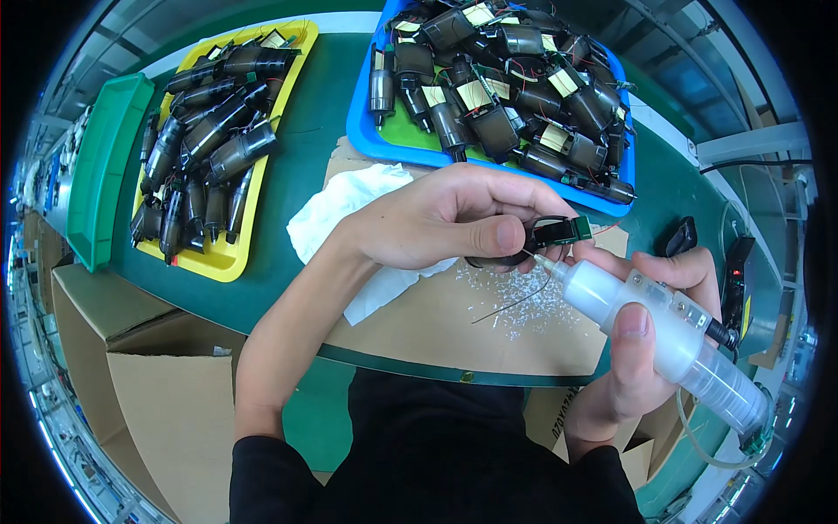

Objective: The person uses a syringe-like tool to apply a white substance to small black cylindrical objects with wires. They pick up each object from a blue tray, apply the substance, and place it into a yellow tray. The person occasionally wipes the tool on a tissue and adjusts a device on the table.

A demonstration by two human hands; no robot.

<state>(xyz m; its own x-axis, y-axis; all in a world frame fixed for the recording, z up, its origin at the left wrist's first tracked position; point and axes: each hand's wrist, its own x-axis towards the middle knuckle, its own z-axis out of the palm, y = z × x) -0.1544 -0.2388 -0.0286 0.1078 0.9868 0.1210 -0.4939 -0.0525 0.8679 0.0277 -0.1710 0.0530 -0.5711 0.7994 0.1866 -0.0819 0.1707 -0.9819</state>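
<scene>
Black part (546,234) with a green end is pinched in the left hand (445,214) above a cardboard sheet (419,341); the right hand (635,380) grips a translucent dispenser (676,345), tip near the part. Beyond, blue tray (359,118) and yellow tray (223,267) hold dark cylinders (493,133).

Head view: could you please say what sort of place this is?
Likely an assembly workshop: the yellow tray and blue tray hold wired cylindrical units; the right hand holds a dispensing syringe.

The person wears a plain black top (436,445) with short sleeves (272,476) that end near the elbows. Both forearms (292,332) are bare, as are the left hand (441,214) and right hand (639,371).
</scene>
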